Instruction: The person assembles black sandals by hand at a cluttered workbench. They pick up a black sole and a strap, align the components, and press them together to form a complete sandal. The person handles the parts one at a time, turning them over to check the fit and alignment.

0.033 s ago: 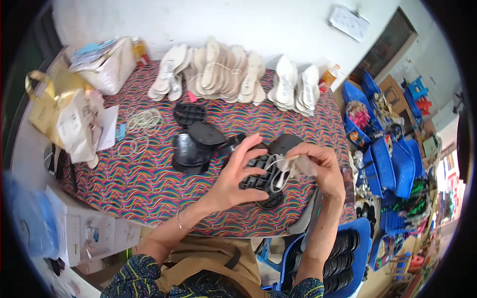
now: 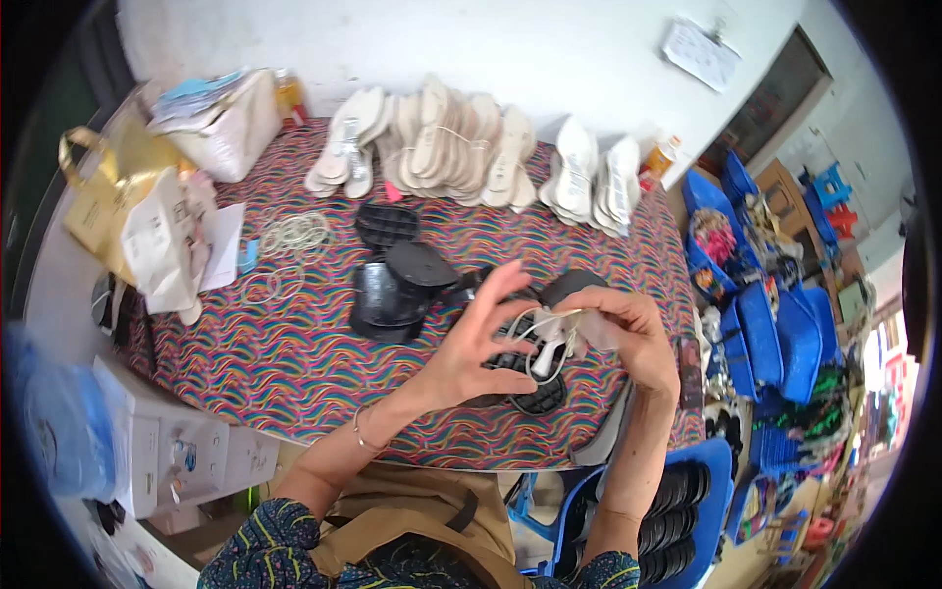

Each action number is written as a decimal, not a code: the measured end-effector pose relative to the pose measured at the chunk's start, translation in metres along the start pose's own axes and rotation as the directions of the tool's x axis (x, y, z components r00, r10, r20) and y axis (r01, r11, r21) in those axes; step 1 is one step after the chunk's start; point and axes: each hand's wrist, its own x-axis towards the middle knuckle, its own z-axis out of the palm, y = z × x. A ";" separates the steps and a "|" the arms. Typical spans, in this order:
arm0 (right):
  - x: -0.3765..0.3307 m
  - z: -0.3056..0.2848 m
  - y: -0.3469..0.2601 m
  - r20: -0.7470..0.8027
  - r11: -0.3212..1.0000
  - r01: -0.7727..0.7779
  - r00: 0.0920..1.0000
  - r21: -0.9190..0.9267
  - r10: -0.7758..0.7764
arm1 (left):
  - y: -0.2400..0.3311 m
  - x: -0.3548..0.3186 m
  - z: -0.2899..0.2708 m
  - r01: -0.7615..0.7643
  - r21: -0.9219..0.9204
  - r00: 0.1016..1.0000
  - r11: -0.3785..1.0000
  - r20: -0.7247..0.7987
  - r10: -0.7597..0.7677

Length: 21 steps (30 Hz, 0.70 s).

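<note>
My left hand is open, fingers spread and curved, above a group of black shoe soles with grid-patterned undersides. Thumb and fingers of my right hand are pinched on pale looped rubber bands, which dangle over the soles between both hands. Something whitish and translucent shows beside the right fingertips; I cannot tell what it is. Left of my left hand stand more black sole pieces, stacked, with a grid-patterned one behind them. The left hand partly hides the nearer soles.
Bundled pale insoles line the wall side of the patterned tablecloth. Loose rubber bands lie to the left, near bags. A blue bin with black soles stands at lower right; a grey curved piece is at the table edge.
The view has shifted slightly, so the table items appear farther right. The dangling bands have swung a little and the left fingers sit slightly differently; the right hand keeps its pinch.
</note>
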 end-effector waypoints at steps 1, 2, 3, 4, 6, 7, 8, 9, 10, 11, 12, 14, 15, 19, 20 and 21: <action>0.008 0.012 -0.003 0.050 0.999 -0.038 0.998 0.007 0.038 | 0.006 -0.001 -0.004 0.093 -0.109 0.996 0.990 0.017 -0.092; 0.018 0.023 -0.005 0.097 0.999 -0.037 0.994 -0.030 0.040 | 0.009 -0.005 -0.007 0.099 -0.116 0.995 0.988 0.033 -0.096; 0.029 0.034 -0.005 0.145 0.997 -0.035 0.989 -0.065 0.044 | 0.012 -0.012 -0.018 0.165 -0.141 0.986 0.976 0.017 -0.164; 0.039 0.043 -0.004 0.188 0.994 -0.029 0.981 -0.104 0.048 | 0.013 -0.019 -0.031 0.228 -0.170 0.973 0.959 0.007 -0.230; 0.062 0.056 0.007 0.205 0.985 0.002 0.978 -0.171 0.034 | 0.028 -0.033 -0.033 0.200 -0.212 0.949 0.957 -0.200 -0.243; 0.072 0.065 0.013 0.215 0.979 0.021 0.976 -0.202 0.024 | 0.033 -0.041 -0.044 0.199 -0.238 0.941 0.951 -0.226 -0.254; 0.082 0.074 0.018 0.204 0.994 0.020 0.979 -0.103 0.002 | 0.035 -0.049 -0.061 0.197 -0.264 0.931 0.944 -0.251 -0.265; 0.091 0.084 0.022 0.221 0.998 0.023 0.975 -0.066 -0.008 | 0.040 -0.057 -0.073 0.195 -0.291 0.920 0.937 -0.276 -0.277; 0.100 0.094 0.025 0.238 0.999 0.024 0.971 -0.029 -0.016 | 0.046 -0.063 -0.082 0.160 -0.292 0.915 0.943 -0.314 -0.253; 0.108 0.104 0.026 0.253 1.000 0.023 0.967 0.008 -0.025 | 0.053 -0.069 -0.088 0.135 -0.257 0.910 0.957 -0.349 -0.222; 0.113 0.116 0.028 0.250 1.000 0.029 0.968 -0.001 -0.028 | 0.058 -0.074 -0.092 0.117 -0.225 0.906 0.967 -0.376 -0.197; 0.123 0.130 0.036 0.236 0.998 0.056 0.970 0.017 -0.059 | 0.053 -0.079 -0.111 0.059 -0.238 0.871 0.969 -0.463 -0.167; 0.128 0.138 0.040 0.230 0.997 0.069 0.970 0.029 -0.074 | 0.055 -0.082 -0.120 0.047 -0.243 0.852 0.969 -0.497 -0.166; 0.147 0.168 0.052 0.081 0.986 0.083 0.992 0.144 -0.095 | 0.063 -0.096 -0.158 -0.047 -0.235 0.740 0.971 -0.661 -0.124; 0.151 0.177 0.050 0.011 0.980 0.066 0.998 0.189 -0.069 | 0.062 -0.100 -0.171 -0.085 -0.215 0.681 0.973 -0.725 -0.101; 0.156 0.182 0.051 0.016 0.983 0.075 0.997 0.167 -0.079 | 0.062 -0.107 -0.185 -0.121 -0.192 0.615 0.974 -0.785 -0.078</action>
